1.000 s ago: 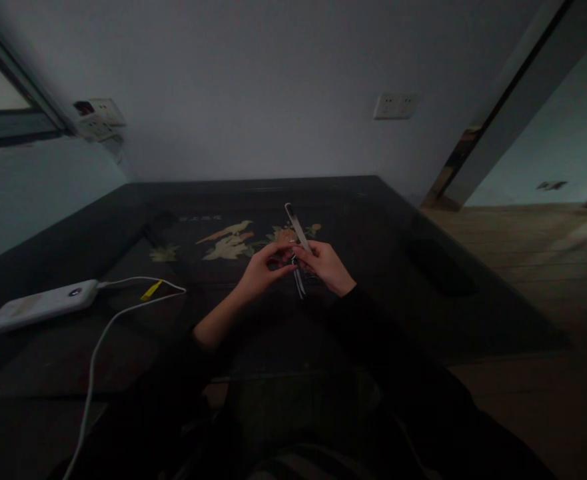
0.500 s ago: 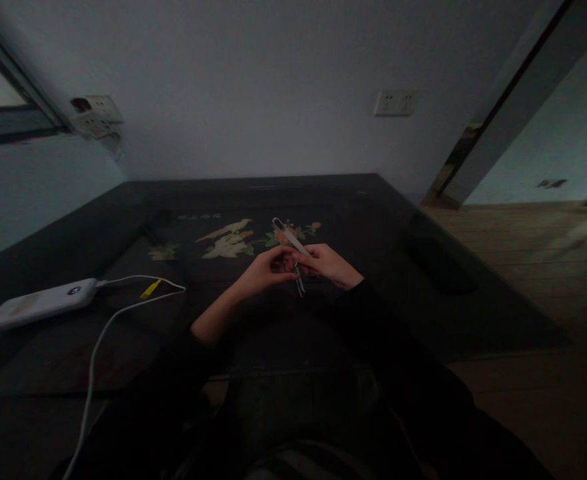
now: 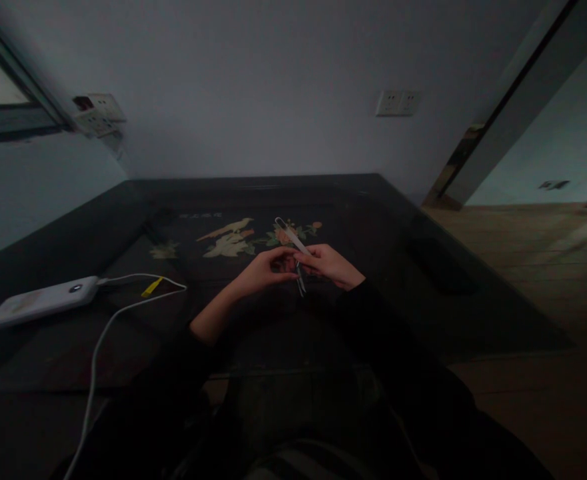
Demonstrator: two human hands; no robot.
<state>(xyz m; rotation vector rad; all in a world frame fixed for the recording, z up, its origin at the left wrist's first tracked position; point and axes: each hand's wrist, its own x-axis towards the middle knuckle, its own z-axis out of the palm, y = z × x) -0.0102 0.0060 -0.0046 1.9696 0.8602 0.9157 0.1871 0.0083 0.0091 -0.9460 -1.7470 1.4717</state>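
The right hand (image 3: 330,265) pinches the metal tool (image 3: 293,250) mid-length — long axis slanting up-left, away over the table (image 3: 423,267) — left hand (image 3: 260,270) fingertips closed on it beside.

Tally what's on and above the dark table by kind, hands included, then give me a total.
Hands: 2, left hand and right hand
Metal tweezers, pinched by both hands: 1
White power bank: 1
White cable: 1
Yellow tag: 1
Total: 6

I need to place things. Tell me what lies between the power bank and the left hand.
In the head view, the white cable with its yellow tag lies between the power bank and the left hand.
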